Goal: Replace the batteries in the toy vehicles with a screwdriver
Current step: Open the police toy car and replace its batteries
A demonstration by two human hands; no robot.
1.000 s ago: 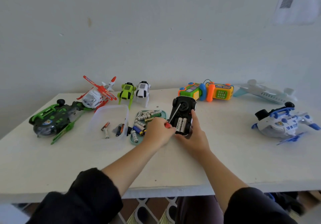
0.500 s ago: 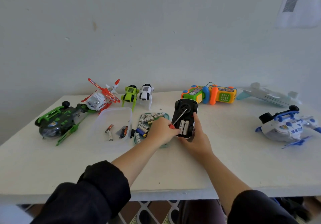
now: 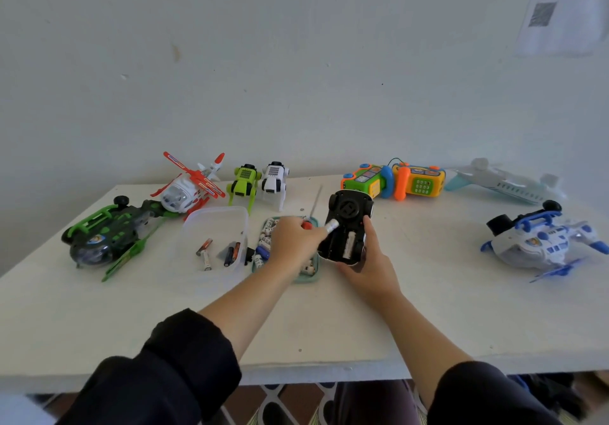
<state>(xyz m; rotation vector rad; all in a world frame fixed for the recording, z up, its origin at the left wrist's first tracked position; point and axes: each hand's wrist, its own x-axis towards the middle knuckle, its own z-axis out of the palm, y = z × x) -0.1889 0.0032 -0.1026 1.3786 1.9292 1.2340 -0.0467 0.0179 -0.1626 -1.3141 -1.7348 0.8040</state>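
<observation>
Both hands meet over the middle of the white table (image 3: 99, 325). On the right, the right hand (image 3: 369, 268) curls around the near end and side of the overturned black toy car (image 3: 346, 226), tilting its underside up; one white battery (image 3: 348, 245) lies in the open compartment. Just beside it, the left hand (image 3: 293, 243) pinches a white cylindrical battery (image 3: 331, 225) at its fingertips, its tip at the car's compartment edge, and also grips the red-handled screwdriver (image 3: 311, 213), whose thin metal shaft points up and away. Under that hand sits a teal tray of batteries (image 3: 313, 278); left of it stands a clear plastic tub (image 3: 214, 223) with a few batteries. Farther left lies a green and black toy helicopter (image 3: 108, 233). Along the wall stand a red and white helicopter (image 3: 189, 188), a green robot dog (image 3: 245, 182) and a white robot dog (image 3: 274, 179).
</observation>
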